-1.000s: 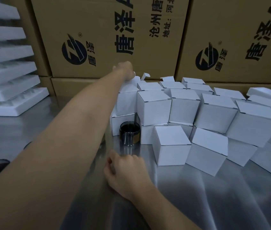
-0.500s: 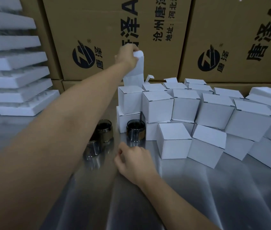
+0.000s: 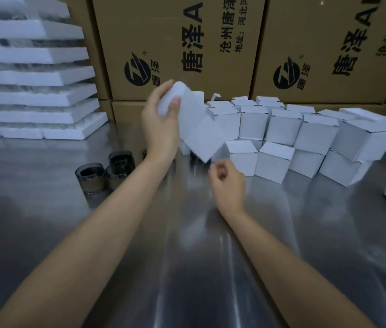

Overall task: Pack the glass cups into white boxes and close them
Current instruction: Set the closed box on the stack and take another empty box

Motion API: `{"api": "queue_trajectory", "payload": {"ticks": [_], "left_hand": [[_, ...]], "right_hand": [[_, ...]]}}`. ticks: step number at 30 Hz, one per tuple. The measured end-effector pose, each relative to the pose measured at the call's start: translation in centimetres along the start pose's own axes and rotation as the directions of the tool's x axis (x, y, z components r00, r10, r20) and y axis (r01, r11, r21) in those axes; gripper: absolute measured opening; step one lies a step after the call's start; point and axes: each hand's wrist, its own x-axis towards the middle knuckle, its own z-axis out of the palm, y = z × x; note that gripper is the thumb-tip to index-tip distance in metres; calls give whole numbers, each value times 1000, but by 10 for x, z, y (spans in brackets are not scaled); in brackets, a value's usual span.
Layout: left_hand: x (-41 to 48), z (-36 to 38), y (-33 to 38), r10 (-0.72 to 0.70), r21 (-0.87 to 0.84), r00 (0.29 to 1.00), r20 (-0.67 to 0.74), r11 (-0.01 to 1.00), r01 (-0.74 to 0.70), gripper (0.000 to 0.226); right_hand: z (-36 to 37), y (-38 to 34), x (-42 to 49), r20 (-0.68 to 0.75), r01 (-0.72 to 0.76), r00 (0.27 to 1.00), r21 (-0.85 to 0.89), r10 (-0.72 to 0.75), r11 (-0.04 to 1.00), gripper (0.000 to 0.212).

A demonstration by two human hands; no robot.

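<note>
Over the steel table (image 3: 187, 268), the left hand (image 3: 160, 121) grips a blurred white box (image 3: 199, 129).

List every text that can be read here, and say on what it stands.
"唐泽A", cut off: left carton, large print.
"沧州唐泽", cut off: left carton.
"地址:河北河", cut off: left carton.
"唐泽" beside the logo: left carton and right carton.
"唐泽A": right carton; smaller lines blurred.
White boxes: no print seen.

Left hand (image 3: 161, 129), right hand (image 3: 230, 185): bare, forearms (image 3: 107, 221) bare too (thumbnail (image 3: 176, 100) short, plain).
</note>
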Motion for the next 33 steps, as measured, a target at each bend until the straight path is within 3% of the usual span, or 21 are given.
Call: {"api": "queue_trajectory", "payload": {"ticks": [2,5,7,15,18,21,23,25,29,31,33], "left_hand": [[-23,-12,-12,-154,-84,988,-1,985,153,23],[-46,-26,-36,-444,-298,888,117,838,458,32],[-55,-34,-51,-497,-329,853,160,787,521,33],[-64,-35,-66,-478,-390,803,356,705,593,26],[-65,-33,-66,-495,-451,803,331,665,596,35],[-74,-27,-75,-546,-290,780,306,727,622,47],[-83,-18,-83,-571,-164,737,361,739,653,47],[-88,-10,-87,-573,-80,753,323,777,625,44],[-88,-9,-89,-483,90,876,9,872,480,40],[-88,-11,-91,-469,84,883,-8,880,468,30],[-88,-11,-87,-520,-5,854,9,854,520,26]], "right_hand": [[-13,1,-2,-64,-138,986,179,152,974,23],[-27,3,-2,-20,-277,954,315,299,908,15],[-30,5,-1,45,-344,936,335,350,877,18],[-39,-4,-9,323,-333,915,263,243,905,51],[-44,-2,-9,441,-284,883,236,158,929,63],[-43,-1,-10,430,-194,899,223,82,955,78],[-38,0,-11,347,-80,937,106,39,991,68],[-37,1,-11,297,-36,955,42,22,998,57],[-37,-1,-11,195,10,980,90,-27,996,34],[-36,-2,-13,212,39,975,127,-65,991,28],[-33,-5,-15,244,-68,970,272,0,960,20]]}}
